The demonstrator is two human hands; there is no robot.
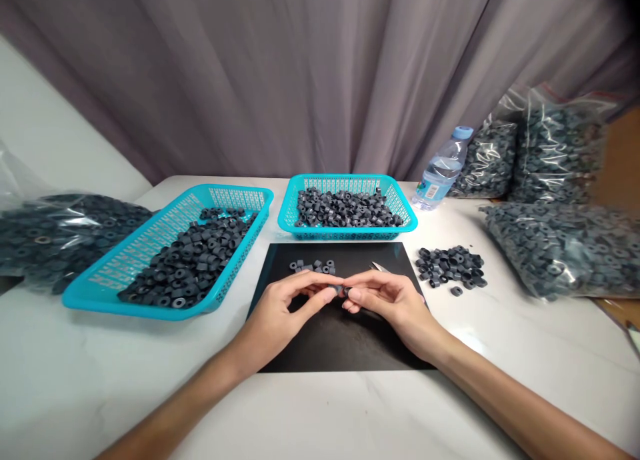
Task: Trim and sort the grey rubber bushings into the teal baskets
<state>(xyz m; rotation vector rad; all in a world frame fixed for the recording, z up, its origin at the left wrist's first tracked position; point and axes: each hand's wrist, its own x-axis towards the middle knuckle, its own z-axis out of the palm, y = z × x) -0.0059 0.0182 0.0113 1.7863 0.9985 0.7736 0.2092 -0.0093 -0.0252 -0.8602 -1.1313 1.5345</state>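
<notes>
The work looks under way, not finished. The left hand (283, 310) and right hand (400, 307) meet over the black mat (340, 347), both sets of fingers pinching dark grey bushing (347, 291), whether one piece or two being unclear. A small bushing group (313, 267) lies on the mat, a loose bushing pile (450, 267) beside it; the left basket (150, 313) and rear basket (345, 233) hold many more. Which are done and which are left cannot be told.

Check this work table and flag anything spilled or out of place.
Nothing looks clearly damaged. A loose pile of dark rings lies on the white tabletop right of the black mat, outside both turquoise baskets, so it could pass for a spill, though it may be deliberate.
</notes>
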